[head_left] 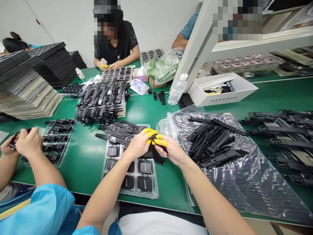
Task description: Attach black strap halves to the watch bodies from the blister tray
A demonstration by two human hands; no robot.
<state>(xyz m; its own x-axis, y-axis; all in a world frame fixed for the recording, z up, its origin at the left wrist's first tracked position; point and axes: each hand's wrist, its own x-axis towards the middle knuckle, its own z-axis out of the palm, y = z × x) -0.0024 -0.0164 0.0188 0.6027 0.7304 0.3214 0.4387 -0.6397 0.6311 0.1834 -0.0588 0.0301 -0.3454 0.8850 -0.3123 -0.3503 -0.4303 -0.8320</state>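
Note:
Over the clear plastic tray, my left hand and my right hand meet, with yellow covers on several fingertips. Both are closed on a black watch strap, whose end hangs below the fingers. Whether a watch body is joined to it is hidden by my fingers. Square black watch bodies sit in the tray's compartments. Across the tray's far part lie watches with straps attached. Right of my right hand, a pile of loose black straps rests on a clear plastic bag.
Stacked trays of strapped watches stand ahead. A water bottle and white box are beyond the bag. Rows of straps lie at right. A co-worker's hands work at left beside another tray; another person sits opposite.

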